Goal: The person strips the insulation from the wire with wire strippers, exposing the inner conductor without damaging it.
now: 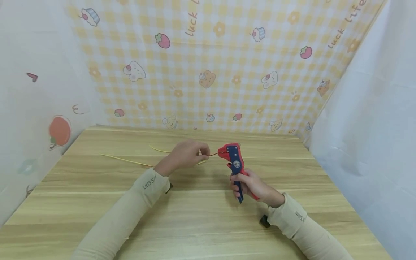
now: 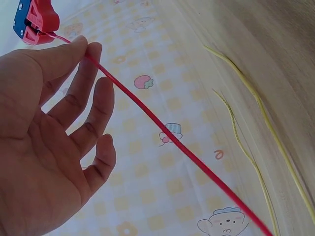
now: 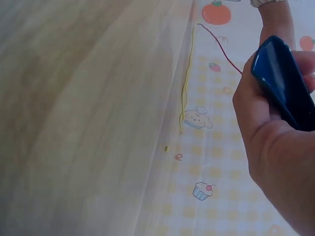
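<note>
My left hand (image 1: 186, 154) pinches a thin red wire (image 2: 162, 129) between thumb and fingertips, its other fingers loosely bent. One end of the wire runs to the jaws of a red and blue wire stripper (image 1: 234, 157); its long free part trails away past the palm in the left wrist view. My right hand (image 1: 251, 184) grips the stripper by its handles, head upward, above the table. Only a blue handle (image 3: 280, 81) of the tool shows in the right wrist view. Whether the jaws are closed on the wire is too small to tell.
Two yellow wires (image 2: 263, 110) lie on the wooden table (image 1: 195, 224), partly behind my left hand. A tiny yellow piece (image 3: 166, 148) lies near them. A checked cloth (image 1: 208, 54) hangs behind the table, and white cloth (image 1: 373, 108) hangs at the sides.
</note>
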`<action>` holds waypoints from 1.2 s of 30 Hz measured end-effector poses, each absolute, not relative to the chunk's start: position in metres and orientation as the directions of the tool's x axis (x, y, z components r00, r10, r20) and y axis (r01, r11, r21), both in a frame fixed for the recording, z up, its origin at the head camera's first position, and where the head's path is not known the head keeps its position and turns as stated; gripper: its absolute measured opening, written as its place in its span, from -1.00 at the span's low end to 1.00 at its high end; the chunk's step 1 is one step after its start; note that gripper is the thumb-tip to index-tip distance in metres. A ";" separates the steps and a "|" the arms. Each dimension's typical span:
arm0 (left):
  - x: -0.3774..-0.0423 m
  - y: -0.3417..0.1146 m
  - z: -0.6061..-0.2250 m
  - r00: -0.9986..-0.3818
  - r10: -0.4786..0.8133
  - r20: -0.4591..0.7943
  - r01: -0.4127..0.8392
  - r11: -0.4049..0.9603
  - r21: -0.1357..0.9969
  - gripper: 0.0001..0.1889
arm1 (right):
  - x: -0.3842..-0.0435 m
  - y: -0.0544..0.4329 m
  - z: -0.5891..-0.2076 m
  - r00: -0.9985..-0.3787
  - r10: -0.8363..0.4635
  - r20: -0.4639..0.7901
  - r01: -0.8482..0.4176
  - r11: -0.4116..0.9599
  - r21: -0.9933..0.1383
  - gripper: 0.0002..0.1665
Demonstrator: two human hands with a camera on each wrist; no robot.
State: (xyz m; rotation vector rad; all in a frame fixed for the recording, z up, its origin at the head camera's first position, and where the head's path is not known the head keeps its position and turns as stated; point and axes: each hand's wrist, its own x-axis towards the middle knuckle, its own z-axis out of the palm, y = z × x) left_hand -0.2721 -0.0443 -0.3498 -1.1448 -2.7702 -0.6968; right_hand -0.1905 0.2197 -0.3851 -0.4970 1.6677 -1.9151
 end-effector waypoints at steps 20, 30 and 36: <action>-0.271 -0.044 -0.350 -0.701 0.668 0.249 0.708 0.609 0.357 -0.96 | -0.188 0.214 -0.387 -0.815 -0.565 -0.127 0.201 -0.071 -0.977 -0.77; -0.268 -0.042 -0.351 -0.700 0.671 0.243 0.710 0.619 0.337 -0.96 | -0.190 0.213 -0.387 -0.845 -0.512 -0.154 0.215 -0.060 -0.975 -0.65; -0.266 -0.047 -0.352 -0.725 0.650 0.228 0.683 0.635 0.360 -0.95 | -0.190 0.212 -0.384 -0.821 -0.550 -0.157 0.228 -0.063 -0.972 -0.68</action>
